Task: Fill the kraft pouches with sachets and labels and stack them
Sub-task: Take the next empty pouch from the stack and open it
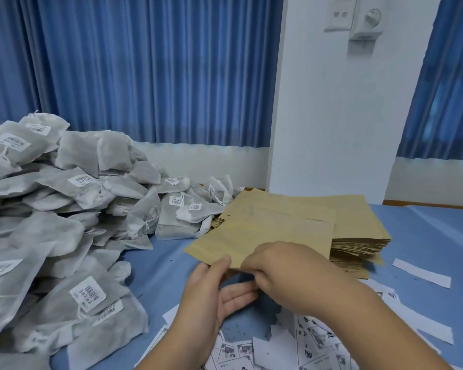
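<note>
A person holds one kraft pouch (262,233) by its near edge, just below the centre of the view. The left hand (211,295) pinches the pouch's near corner with the thumb on top, while its other fingers (238,292) spread out loosely beneath. The right hand (286,273) curls over the same near edge at about 5 o'clock from the pouch's middle, fingertips pressed against the paper — whether they are parting the opening cannot be told. The pouch lies tilted, its far end resting over a stack of kraft pouches (358,236) that sits at 3 o'clock from the held one.

At 9 o'clock a large heap of grey sachets (64,209) spills across the blue table cover (433,236), many of them carrying small white barcode stickers (88,291) and drawstrings. The nearest sachets of the heap touch the far left side of the pouch stack.

At 6 o'clock, beneath and around both forearms, printed paper labels (316,340) lie scattered in a loose layer, and a blank white strip (422,272) lies apart at 4 o'clock. Behind the table hang blue curtains (150,70), and at 1 o'clock a white pillar (337,116) carries a switch plate (340,14) and a dial control (369,20).
</note>
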Demonstrator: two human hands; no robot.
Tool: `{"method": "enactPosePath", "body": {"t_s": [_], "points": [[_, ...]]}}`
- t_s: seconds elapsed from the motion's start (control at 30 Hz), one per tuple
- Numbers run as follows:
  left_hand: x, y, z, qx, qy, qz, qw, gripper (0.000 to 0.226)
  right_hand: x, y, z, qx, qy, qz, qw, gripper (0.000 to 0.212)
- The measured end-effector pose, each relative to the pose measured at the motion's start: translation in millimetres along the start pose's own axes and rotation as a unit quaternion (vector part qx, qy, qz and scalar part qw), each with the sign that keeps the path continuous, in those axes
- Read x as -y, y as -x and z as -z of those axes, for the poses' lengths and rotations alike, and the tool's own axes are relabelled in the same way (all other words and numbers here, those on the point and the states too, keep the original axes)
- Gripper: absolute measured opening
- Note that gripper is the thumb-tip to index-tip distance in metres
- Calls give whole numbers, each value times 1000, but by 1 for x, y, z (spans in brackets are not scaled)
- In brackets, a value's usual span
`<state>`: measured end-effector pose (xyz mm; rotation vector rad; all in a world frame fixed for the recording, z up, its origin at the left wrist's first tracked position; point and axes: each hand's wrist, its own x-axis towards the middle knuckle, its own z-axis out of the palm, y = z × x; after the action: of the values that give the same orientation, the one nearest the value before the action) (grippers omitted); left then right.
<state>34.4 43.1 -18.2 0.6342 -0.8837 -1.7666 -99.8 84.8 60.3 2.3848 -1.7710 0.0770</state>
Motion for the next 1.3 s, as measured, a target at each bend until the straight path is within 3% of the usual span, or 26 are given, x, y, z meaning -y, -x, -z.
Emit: {"method": "enactPosePath", "body": {"t_s": [0.13, 0.23, 0.43, 0.67, 0.97, 1.3], "points": [[2, -2, -1, 29, 5, 14, 999, 24, -1, -3, -3, -20, 2, 5, 1000, 20], [2, -2, 0, 36, 38, 2, 999, 16, -4, -1, -4, -30, -55, 3, 998, 23], [3, -1, 0, 85, 51, -15, 995, 28, -11, -2, -2, -31, -124, -14, 992, 33], [3, 0, 0, 144, 35, -55, 988, 47, -18, 1, 2, -65, -239, -29, 968, 24], [0, 4, -1, 148, -25, -51, 987, 54, -28, 4, 6, -45, -360, -61, 930, 6], [0, 7, -3, 158, -42, -46, 986, 51, -32, 7, 7, -29, -398, -45, 916, 11]]}}
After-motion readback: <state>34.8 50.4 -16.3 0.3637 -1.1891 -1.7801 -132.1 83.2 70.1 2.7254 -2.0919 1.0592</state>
